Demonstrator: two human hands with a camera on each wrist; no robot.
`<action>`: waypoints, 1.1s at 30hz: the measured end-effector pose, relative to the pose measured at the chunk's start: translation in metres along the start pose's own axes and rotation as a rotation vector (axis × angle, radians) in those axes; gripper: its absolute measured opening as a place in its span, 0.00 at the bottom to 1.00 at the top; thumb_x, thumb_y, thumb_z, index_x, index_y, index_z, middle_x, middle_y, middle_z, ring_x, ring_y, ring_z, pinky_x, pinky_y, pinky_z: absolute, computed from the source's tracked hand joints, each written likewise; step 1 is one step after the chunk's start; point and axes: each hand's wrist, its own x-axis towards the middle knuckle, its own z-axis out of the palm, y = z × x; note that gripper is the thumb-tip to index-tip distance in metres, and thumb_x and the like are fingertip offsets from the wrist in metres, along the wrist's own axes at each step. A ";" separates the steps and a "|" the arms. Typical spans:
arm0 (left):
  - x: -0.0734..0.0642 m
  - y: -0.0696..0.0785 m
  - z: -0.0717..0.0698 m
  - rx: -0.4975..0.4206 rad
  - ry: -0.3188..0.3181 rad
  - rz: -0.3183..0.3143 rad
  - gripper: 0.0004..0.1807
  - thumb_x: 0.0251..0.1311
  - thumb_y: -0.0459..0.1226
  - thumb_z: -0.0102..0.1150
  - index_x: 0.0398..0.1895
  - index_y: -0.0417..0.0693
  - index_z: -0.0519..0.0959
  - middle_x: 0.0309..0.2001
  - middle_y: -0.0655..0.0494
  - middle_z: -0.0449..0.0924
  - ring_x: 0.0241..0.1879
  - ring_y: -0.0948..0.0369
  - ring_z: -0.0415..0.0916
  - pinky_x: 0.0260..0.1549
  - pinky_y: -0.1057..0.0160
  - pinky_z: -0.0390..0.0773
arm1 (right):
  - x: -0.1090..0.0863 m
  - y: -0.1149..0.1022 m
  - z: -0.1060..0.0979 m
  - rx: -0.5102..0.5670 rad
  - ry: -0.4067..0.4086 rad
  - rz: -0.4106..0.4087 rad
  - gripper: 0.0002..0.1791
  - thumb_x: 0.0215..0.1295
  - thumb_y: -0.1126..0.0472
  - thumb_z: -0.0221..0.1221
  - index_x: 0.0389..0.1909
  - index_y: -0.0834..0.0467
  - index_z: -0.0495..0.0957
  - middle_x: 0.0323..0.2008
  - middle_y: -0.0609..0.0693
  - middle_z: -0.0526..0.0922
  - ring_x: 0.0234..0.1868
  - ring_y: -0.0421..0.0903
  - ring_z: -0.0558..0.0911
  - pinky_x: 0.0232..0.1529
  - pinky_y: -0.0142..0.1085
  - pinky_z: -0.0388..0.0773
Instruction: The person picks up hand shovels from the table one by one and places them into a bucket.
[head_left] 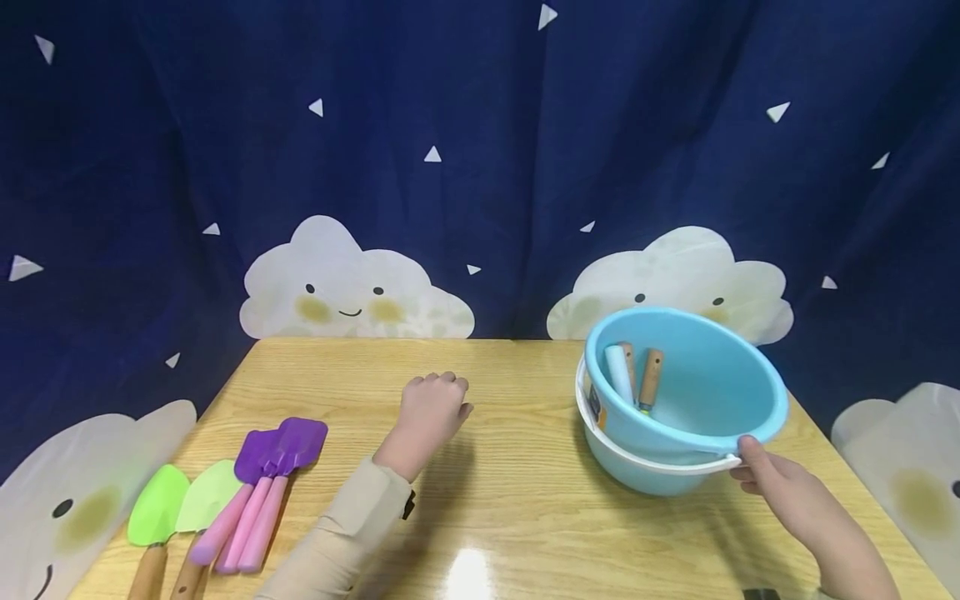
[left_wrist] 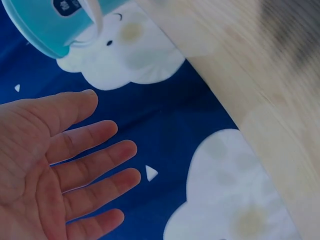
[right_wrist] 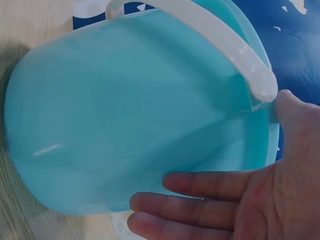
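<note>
head view: light blue bucket (head_left: 701, 392) sits tilted on the right half of the wooden table (head_left: 525, 500), mouth facing the camera, white handle (head_left: 652, 458) folded down along its near rim. inside it: two wooden tool handles (head_left: 651, 379) and one pale blue handle (head_left: 619, 372), leaning against the left inner wall. small dark label on the bucket's outer left side.

right hand (head_left: 787, 496) is at the bucket's near-right rim, thumb on the rim just where the handle attaches. right wrist view shows the fingers (right_wrist: 210, 200) straight and spread under the bucket wall (right_wrist: 130, 125), thumb (right_wrist: 295, 115) up beside the handle end (right_wrist: 260, 82). supporting it, not curled round it.

left hand (head_left: 429, 417) is mid-table, well apart from the bucket, holding nothing. head view shows it from the back, knuckles up. left wrist view shows palm and fingers (left_wrist: 95, 160) extended and slightly spread, with a bucket edge (left_wrist: 45, 30) at the top corner.

left end of table: two green trowels (head_left: 176, 504) with wooden handles, side by side; just right of them two purple shovels (head_left: 281, 450) with pink handles, overlapping. all well clear of both hands.

behind the table: dark blue curtain (head_left: 480, 150) with white triangles and smiling cloud shapes (head_left: 352, 287).
</note>
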 end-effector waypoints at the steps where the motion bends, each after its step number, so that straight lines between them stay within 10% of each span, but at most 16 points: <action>1: -0.002 -0.003 0.001 0.002 0.004 -0.008 0.10 0.48 0.45 0.64 0.25 0.49 0.77 0.23 0.58 0.75 0.22 0.60 0.74 0.22 0.65 0.72 | 0.000 0.000 0.000 0.001 -0.001 0.000 0.44 0.67 0.42 0.17 0.58 0.81 0.52 0.46 0.72 0.73 0.46 0.67 0.74 0.42 0.61 0.65; 33: -0.077 -0.071 0.020 -0.074 -0.104 -0.257 0.09 0.47 0.40 0.64 0.29 0.44 0.79 0.27 0.53 0.76 0.28 0.52 0.76 0.26 0.54 0.73 | 0.000 -0.003 -0.001 -0.046 -0.008 0.029 0.44 0.67 0.42 0.18 0.56 0.81 0.55 0.49 0.73 0.70 0.48 0.69 0.71 0.41 0.59 0.67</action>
